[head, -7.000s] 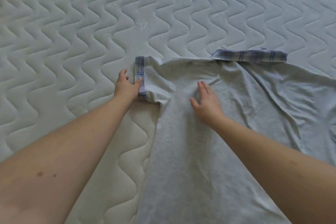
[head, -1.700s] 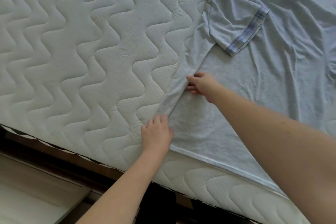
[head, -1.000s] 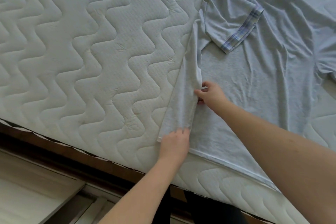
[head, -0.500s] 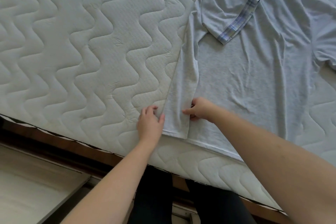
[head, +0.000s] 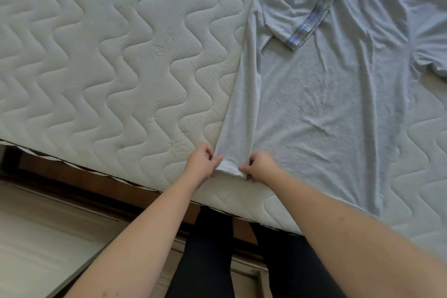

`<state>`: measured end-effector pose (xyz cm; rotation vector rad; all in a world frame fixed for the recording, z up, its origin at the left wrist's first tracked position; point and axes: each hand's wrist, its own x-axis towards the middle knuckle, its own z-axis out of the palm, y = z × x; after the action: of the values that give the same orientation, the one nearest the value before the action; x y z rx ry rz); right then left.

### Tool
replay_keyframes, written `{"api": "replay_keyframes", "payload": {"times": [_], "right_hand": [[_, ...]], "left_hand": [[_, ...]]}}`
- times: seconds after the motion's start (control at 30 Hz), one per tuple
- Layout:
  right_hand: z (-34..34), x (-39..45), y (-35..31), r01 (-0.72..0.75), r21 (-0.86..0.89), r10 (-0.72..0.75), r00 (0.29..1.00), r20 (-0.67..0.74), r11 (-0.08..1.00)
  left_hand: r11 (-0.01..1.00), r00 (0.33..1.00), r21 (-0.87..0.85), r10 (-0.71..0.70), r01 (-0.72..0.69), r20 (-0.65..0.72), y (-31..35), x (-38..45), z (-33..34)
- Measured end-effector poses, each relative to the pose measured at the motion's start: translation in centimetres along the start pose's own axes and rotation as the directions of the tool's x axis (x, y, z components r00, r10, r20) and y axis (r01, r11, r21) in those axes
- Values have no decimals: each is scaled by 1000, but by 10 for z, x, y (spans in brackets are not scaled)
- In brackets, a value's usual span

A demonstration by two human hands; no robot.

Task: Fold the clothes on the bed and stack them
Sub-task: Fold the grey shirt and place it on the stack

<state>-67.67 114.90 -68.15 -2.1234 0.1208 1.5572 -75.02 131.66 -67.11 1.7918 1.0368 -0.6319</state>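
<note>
Quilted white mattress (head: 121,60), grey shirt (head: 326,109) spread flat near its front edge. Left hand (head: 202,164) and right hand (head: 257,167) each pinching the hem of the folded-in side strip. Best kept taut, edge parallel to the side seam, then smoothed flat before releasing.

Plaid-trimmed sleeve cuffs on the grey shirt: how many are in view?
1: the blue plaid cuff on the sleeve folded over the pale grey shirt. The other sleeve runs past the right edge, its cuff hidden.
</note>
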Motion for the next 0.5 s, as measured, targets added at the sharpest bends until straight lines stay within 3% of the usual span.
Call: {"api": "replay_keyframes", "payload": {"times": [0.1,0.23,0.33,0.4,0.5], "right_hand": [[-5,-2,-1,-25,19,25,1000,-9,999],[-40,7,-15,3,-50,-12,984,-179,999],[-78,19,-31,19,65,2,954,-301,998],[-105,29,-42,50,137,9,916,-401,989],[-139,45,-61,162,402,68,863,-501,901]], "left_hand": [[1000,999,9,-19,19,26,-12,-2,-4],[963,992,270,57,-24,-116,-2,6,-10],[967,971,247,119,-66,-206,20,16,-16],[967,966,209,186,-146,-182,37,24,-19],[936,942,223,307,-273,-133,67,38,-23]]}}
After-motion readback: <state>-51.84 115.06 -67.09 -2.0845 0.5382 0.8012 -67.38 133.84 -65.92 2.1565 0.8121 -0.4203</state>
